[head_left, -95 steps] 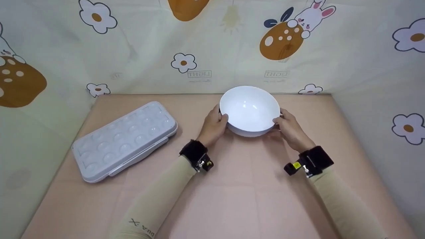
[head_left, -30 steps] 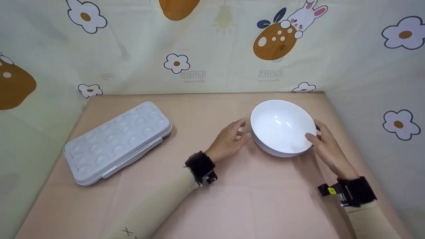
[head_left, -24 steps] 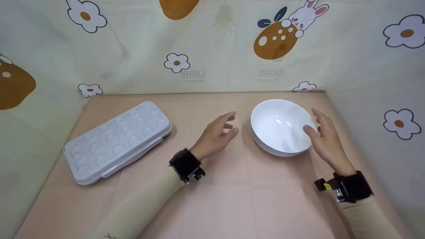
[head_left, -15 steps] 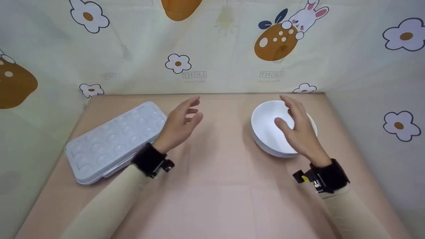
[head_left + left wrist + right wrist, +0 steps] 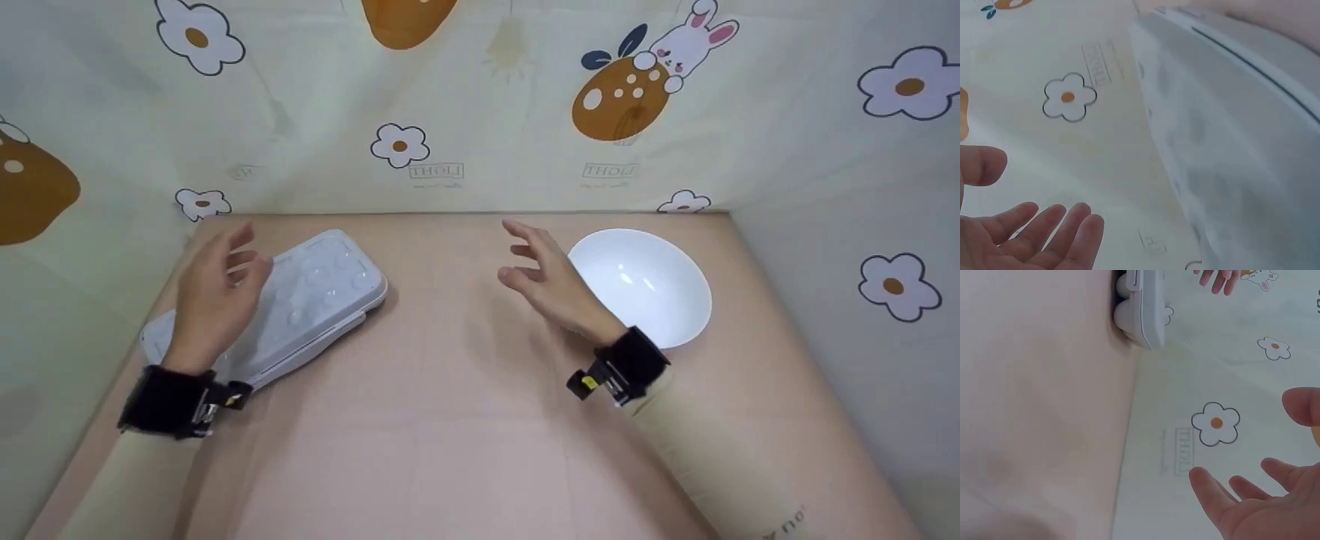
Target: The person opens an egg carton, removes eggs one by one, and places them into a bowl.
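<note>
A pale plastic case (image 5: 319,300) with a bump-studded lid (image 5: 322,274) is laid on the left of the worktop (image 5: 450,450), its long axis slanted from near left to far right. It is partly hidden by the left hand (image 5: 216,296), the nearer one; the right hand (image 5: 559,285) is held well apart from it, nothing being grasped by either. Farther right, a glossy, round white bowl (image 5: 649,289) is set.
</note>
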`<act>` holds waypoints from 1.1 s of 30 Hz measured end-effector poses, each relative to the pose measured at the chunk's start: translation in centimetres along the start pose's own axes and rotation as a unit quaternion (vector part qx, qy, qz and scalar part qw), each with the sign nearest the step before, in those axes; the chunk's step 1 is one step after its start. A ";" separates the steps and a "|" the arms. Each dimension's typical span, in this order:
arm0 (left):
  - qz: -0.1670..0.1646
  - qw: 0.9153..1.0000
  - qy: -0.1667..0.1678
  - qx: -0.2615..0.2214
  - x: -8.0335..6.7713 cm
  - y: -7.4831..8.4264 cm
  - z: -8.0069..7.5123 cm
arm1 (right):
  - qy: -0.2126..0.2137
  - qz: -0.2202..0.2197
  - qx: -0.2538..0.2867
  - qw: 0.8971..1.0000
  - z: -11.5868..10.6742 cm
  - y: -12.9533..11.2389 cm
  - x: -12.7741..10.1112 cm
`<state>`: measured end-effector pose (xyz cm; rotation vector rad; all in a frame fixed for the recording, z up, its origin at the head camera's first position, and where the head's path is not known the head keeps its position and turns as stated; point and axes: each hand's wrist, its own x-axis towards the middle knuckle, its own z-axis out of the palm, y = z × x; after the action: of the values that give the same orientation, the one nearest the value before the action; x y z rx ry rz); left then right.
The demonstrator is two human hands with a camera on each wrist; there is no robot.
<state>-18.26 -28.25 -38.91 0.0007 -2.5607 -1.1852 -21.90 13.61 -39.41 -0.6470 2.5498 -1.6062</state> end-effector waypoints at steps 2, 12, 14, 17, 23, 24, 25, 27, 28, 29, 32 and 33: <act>-0.026 0.999 0.007 0.024 -0.3 -1.2 -1.0 | -0.014 0.010 0.003 1.000 1.1 0.0 0.7; -0.135 0.984 -0.002 0.116 -2.7 -7.4 -4.7 | -0.065 0.071 0.008 0.995 5.5 0.5 2.7; -0.158 0.981 -0.008 0.116 -3.2 -8.4 -5.4 | -0.072 0.074 0.008 0.995 6.1 0.8 3.0; -0.187 0.975 -0.016 0.117 -3.7 -9.6 -6.1 | -0.078 0.081 0.014 0.994 6.9 1.1 3.3; -0.231 0.963 -0.062 0.127 -4.2 -11.1 -6.8 | -0.083 0.088 0.026 0.992 7.5 1.3 3.5; -0.238 0.960 -0.076 0.129 -4.2 -11.3 -6.8 | -0.083 0.089 0.028 0.992 7.5 1.3 3.5; -0.245 0.957 -0.090 0.127 -4.2 -11.4 -6.8 | -0.084 0.089 0.029 0.992 7.5 1.3 3.5; -0.256 0.952 -0.108 0.127 -4.2 -11.7 -6.7 | -0.084 0.092 0.029 0.992 7.6 1.4 3.4; -0.260 0.951 -0.113 0.127 -4.1 -11.9 -6.6 | -0.085 0.092 0.030 0.992 7.6 1.4 3.4; -0.262 0.950 -0.114 0.126 -4.1 -11.9 -6.5 | -0.085 0.094 0.031 0.991 7.7 1.5 3.4; -0.256 0.952 -0.113 0.126 -4.0 -12.1 -6.3 | -0.088 0.098 0.040 0.990 7.8 1.8 3.5; -0.250 0.953 -0.114 0.126 -4.0 -12.1 -6.3 | -0.089 0.101 0.045 0.990 7.8 1.8 3.5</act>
<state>-14.31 -40.38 -45.25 0.6417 -3.0089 -1.0498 -23.53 6.34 -44.00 -0.4824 2.3180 -1.5152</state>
